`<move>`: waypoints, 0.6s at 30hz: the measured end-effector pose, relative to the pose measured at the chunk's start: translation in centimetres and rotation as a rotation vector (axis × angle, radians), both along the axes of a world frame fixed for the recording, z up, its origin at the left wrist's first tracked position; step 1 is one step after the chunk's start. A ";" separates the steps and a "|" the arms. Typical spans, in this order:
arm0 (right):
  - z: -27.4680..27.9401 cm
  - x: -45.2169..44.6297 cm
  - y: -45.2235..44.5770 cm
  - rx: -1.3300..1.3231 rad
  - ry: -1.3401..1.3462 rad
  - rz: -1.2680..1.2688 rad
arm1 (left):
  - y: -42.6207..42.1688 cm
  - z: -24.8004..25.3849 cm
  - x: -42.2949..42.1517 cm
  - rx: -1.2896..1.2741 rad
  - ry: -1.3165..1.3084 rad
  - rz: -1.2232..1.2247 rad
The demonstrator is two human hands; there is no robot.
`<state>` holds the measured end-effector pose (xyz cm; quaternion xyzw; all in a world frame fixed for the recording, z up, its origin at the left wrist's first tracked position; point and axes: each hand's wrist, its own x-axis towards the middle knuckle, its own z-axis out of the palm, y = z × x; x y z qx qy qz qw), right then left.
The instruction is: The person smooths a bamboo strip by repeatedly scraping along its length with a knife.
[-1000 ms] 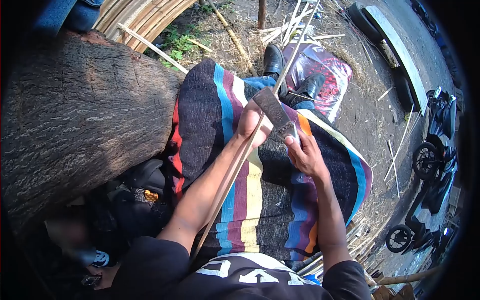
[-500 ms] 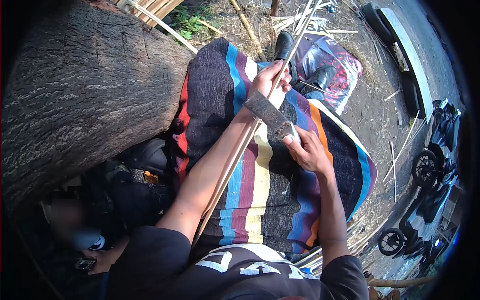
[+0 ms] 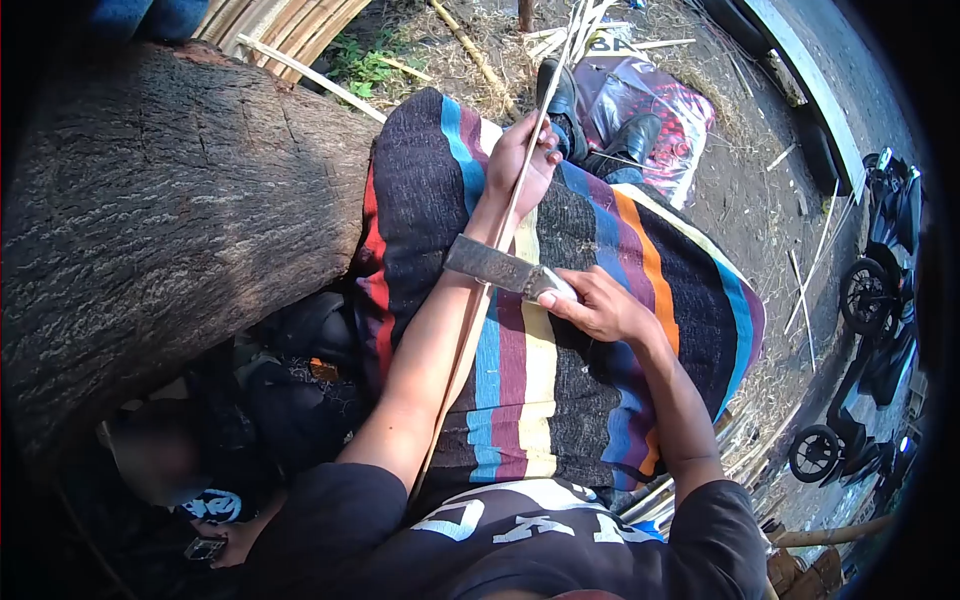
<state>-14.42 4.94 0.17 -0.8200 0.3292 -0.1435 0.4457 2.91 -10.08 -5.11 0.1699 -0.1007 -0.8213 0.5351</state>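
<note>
My left hand [image 3: 522,168] is closed around a long, thin bamboo strip [image 3: 458,375], whose split far ends [image 3: 574,38] fan out past my fingers. The strip runs back along my forearm towards my body. In my right hand [image 3: 603,306] is the handle of a broad-bladed knife [image 3: 492,266]. Its flat, dark metal blade lies across the strip, just below my left wrist. Whether the edge is inside the strip is hidden. Under both hands a striped woven cloth [image 3: 545,380] covers my lap.
A thick tree trunk [image 3: 190,200] stands close on the left. Behind it sits another person [image 3: 225,500], holding a small device. A dark printed sheet [image 3: 645,105] lies under my shoes [image 3: 630,140]. Loose strips [image 3: 805,290] litter the ground, and motorcycles [image 3: 870,310] stand at the right.
The knife and my right hand have moved down the strip towards my body, and the blade lies nearer level. My left hand keeps its grip. The whole view has shifted slightly.
</note>
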 end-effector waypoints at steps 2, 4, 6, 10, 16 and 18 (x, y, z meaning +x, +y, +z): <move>-0.4 0.7 0.7 0.032 0.023 -0.148 | -0.5 -0.7 0.3 -0.016 0.005 -0.017; 0.5 1.2 0.0 0.199 0.043 -0.203 | -0.6 -1.2 0.4 -0.023 0.021 -0.020; 1.4 1.5 0.0 0.269 0.062 -0.230 | -0.5 -1.5 0.4 -0.006 -0.021 -0.016; 1.9 2.2 1.0 0.347 0.182 -0.015 | -0.5 -1.1 0.7 0.029 -0.042 0.009; 0.9 2.1 1.5 0.199 0.036 -0.075 | -0.5 -1.7 0.6 0.031 -0.041 0.034; 1.9 2.7 2.2 0.273 0.064 -0.069 | -0.7 -1.4 0.9 0.079 -0.042 0.036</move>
